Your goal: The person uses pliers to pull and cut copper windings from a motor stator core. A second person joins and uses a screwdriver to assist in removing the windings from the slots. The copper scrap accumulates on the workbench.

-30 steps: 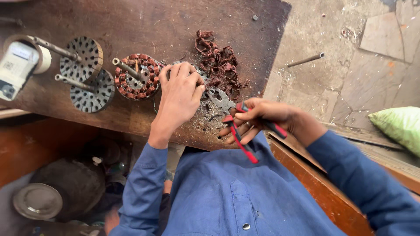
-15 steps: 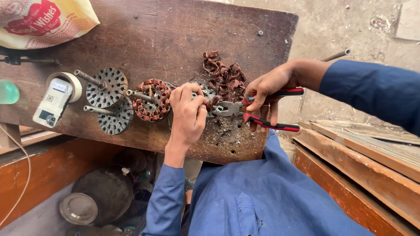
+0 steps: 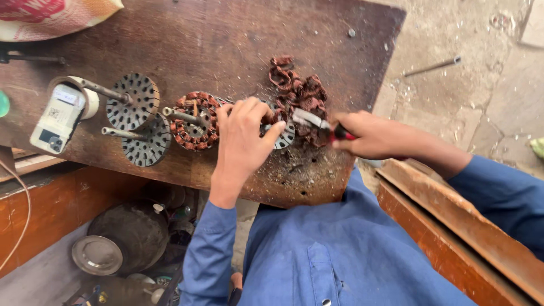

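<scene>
Pliers (image 3: 315, 121) with red handles were what we gripped in our right hand (image 3: 371, 136), the fingers curled tight round the handles and the metal nose poking out past the fingertips toward the left. Whether the nose pinched any wire we could not tell. Our left hand (image 3: 243, 144) lay flat on a round stator (image 3: 283, 131), fingers spread wide over its top and pressing down rather than closing on it, so only the stator's right edge showed beyond the fingertips. Just past the nose of the pliers, above both sets of fingers, sat a heap of pulled copper coils (image 3: 296, 85). Beside our left thumb stood a second stator with copper windings (image 3: 194, 120) and a shaft sticking out. Farther out on that side lay two bare slotted cores (image 3: 139, 122), one partly over the other, and beyond them a white meter (image 3: 55, 118) against a roll of tape. All of it rested on a worn wooden bench (image 3: 226, 39), dusted with scrap under our palms.
</scene>
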